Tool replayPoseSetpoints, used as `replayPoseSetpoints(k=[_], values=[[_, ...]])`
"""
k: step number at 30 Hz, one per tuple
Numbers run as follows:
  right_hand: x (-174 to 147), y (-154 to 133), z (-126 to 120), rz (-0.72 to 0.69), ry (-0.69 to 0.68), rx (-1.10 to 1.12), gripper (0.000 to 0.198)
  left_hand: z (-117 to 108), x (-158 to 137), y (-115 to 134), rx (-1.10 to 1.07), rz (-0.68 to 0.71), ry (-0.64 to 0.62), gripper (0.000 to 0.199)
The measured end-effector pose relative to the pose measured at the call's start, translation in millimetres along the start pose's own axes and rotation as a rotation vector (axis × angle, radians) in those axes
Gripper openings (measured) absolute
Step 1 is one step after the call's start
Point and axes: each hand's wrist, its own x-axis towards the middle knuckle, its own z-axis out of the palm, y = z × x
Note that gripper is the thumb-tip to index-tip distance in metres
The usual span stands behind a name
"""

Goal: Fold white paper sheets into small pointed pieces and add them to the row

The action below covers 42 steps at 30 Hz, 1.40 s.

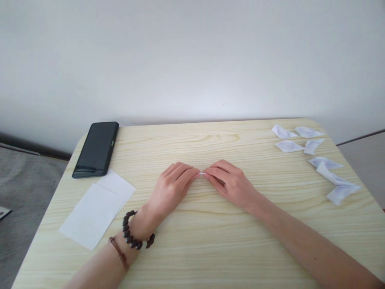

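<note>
Near the middle of the table, my left hand [176,182] and my right hand [230,182] meet almost fingertip to fingertip. Between them a thin white strip of folded paper [202,173] shows, pinched at both ends; most of it is hidden by the fingers. A dark bead bracelet [129,237] and a brown cord circle my left wrist. Left of that hand lie white paper sheets [93,216], overlapping one another. Several folded white paper pieces [288,146] with pointed ends rest along the table's right side.
A black phone [96,148] lies at the table's far left corner, touching one paper sheet. The light wood table [192,249] stands against a white wall [192,60]. Grey flooring [27,192] shows beyond the left edge.
</note>
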Motion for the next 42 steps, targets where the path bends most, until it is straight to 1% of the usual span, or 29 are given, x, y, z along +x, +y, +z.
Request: replayPoseSetpoints(k=[3,6,8,10,12,15,19,21,23,25,26,28,31,32,34,38,40,42], values=[[-1,-3,1,-0.046,-0.044,-0.049,0.019,0,1,3,-0.016,0.034,0.009,0.008],[-2,-3,1,-0.105,-0.053,-0.034,0.021,-2,1,5,-0.002,0.042,0.008,0.007],[-2,-2,0,-0.108,-0.043,0.020,0.021,-3,0,5,-0.018,0.016,-0.004,0.008],[-2,-1,-2,-0.082,-0.027,0.079,0.021,-4,-1,4,-0.044,-0.015,-0.028,0.013],[-1,0,-4,-0.034,-0.020,0.128,0.021,-5,-2,3,-0.056,-0.035,-0.044,0.017],[-1,0,-7,0.089,-0.039,0.204,0.020,-5,-3,1,-0.060,-0.053,-0.050,0.024],[-2,-1,-9,0.275,-0.071,0.382,0.021,-4,-5,-2,-0.043,-0.133,-0.078,0.041],[-3,-1,-10,0.348,-0.084,0.457,0.021,-4,-6,-4,-0.008,-0.139,-0.063,0.050],[-2,-1,-11,0.387,-0.110,0.508,0.022,-4,-5,-7,-0.026,-0.115,-0.061,0.056],[-1,-1,-13,0.392,-0.147,0.551,0.022,-7,-3,-9,-0.143,-0.114,-0.114,0.058],[0,-1,-14,0.392,-0.163,0.572,0.023,-9,-2,-10,-0.224,-0.139,-0.155,0.057],[1,0,-15,0.409,-0.179,0.618,0.024,-13,0,-12,-0.383,-0.251,-0.252,0.052],[1,3,-16,0.483,-0.139,0.685,0.026,-18,3,-14,-0.551,-0.449,-0.360,0.035],[0,4,-16,0.508,-0.120,0.705,0.025,-20,4,-14,-0.594,-0.484,-0.373,0.029],[0,6,-15,0.537,-0.104,0.732,0.024,-21,4,-16,-0.650,-0.513,-0.370,0.023],[0,7,-16,0.528,-0.097,0.743,0.024,-22,3,-16,-0.674,-0.581,-0.389,0.026],[0,6,-16,0.546,-0.071,0.735,0.023,-23,3,-14,-0.673,-0.627,-0.398,0.028],[0,5,-17,0.571,-0.050,0.720,0.024,-23,2,-12,-0.665,-0.672,-0.382,0.029]])
